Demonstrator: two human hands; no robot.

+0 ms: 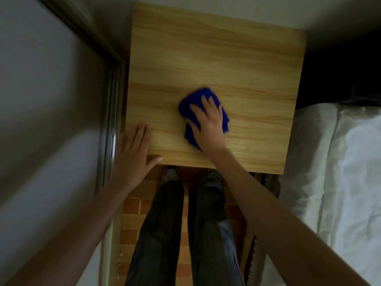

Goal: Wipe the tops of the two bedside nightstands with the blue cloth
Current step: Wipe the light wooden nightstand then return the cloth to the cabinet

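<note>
Nightstand top (226, 48), blue cloth (184, 109) lengthwise front-to-back

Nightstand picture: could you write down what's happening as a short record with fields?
Surface: wooden nightstand top, light wood grain
Cloth: blue cloth, bunched, lying on the top
Right hand: right hand pressing flat on the cloth
Left hand: left hand resting flat on the near left corner
Beside it: white bed on the right

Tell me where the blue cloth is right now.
Head view: the blue cloth lies on the nightstand top, toward its front edge, flat under the right hand.
</note>
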